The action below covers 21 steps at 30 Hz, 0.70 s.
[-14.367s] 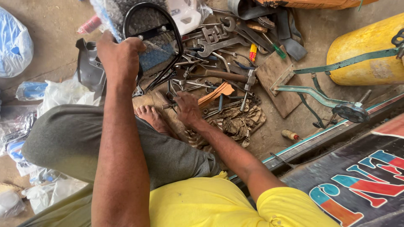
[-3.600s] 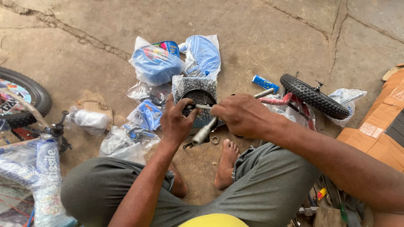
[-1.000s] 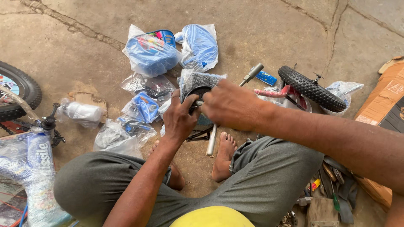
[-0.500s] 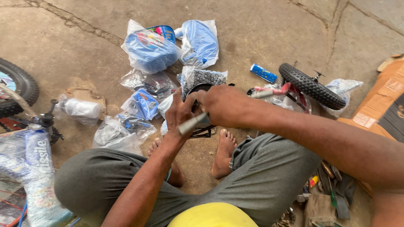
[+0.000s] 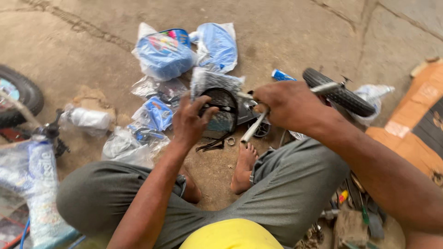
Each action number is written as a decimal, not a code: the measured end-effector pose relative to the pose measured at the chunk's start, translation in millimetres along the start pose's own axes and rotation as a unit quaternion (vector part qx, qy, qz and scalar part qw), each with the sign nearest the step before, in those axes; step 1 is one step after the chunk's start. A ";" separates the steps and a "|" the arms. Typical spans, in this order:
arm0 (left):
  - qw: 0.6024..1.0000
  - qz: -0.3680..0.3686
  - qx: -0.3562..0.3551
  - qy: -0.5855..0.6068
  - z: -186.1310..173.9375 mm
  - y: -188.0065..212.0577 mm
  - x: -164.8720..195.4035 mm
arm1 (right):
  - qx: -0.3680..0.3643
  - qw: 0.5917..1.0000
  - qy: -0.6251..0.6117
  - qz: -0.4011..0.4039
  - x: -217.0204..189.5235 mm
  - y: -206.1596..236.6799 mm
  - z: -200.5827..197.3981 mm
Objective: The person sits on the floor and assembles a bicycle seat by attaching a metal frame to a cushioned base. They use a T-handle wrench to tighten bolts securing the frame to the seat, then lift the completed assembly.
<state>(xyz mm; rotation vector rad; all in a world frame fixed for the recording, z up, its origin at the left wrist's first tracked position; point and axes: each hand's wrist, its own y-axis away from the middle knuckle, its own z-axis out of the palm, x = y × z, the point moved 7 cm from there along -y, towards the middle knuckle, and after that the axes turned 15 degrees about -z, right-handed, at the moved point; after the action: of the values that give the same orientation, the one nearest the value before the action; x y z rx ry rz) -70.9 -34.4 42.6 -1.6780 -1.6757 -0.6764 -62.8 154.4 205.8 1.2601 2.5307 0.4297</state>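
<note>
Because the silver tool (image 5: 254,127) is gripped near mid-length while the black round part (image 5: 220,113) is steadied only by fingertips above the concrete floor (image 5: 286,37), the part could twist free and the tool could slip toward the bare foot (image 5: 243,166). Left hand (image 5: 190,121): half open, fingers touching the part's rim. Right hand (image 5: 286,105): closed around the tool.

Right hand (image 5: 287,105) hides tool's (image 5: 253,128) grip; left wheel (image 5: 18,94) cropped.
</note>
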 end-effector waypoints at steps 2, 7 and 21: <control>1.000 -0.008 -0.010 0.007 2.0 -2.9 -3.2 | -0.026 0.999 0.023 -0.009 10.7 1.8 23.2; 0.998 0.041 0.051 0.026 -7.5 3.3 2.9 | 0.404 0.888 -0.218 0.018 51.4 -7.5 39.8; 0.973 0.210 0.059 -0.080 -39.7 0.6 64.8 | 0.351 0.756 -0.550 0.049 79.0 -92.9 142.3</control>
<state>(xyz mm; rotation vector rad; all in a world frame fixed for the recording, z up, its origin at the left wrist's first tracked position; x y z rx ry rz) -63.8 -22.2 117.3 -1.9555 -1.3662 -0.2394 -122.2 184.3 30.6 1.2599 1.5383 -1.0693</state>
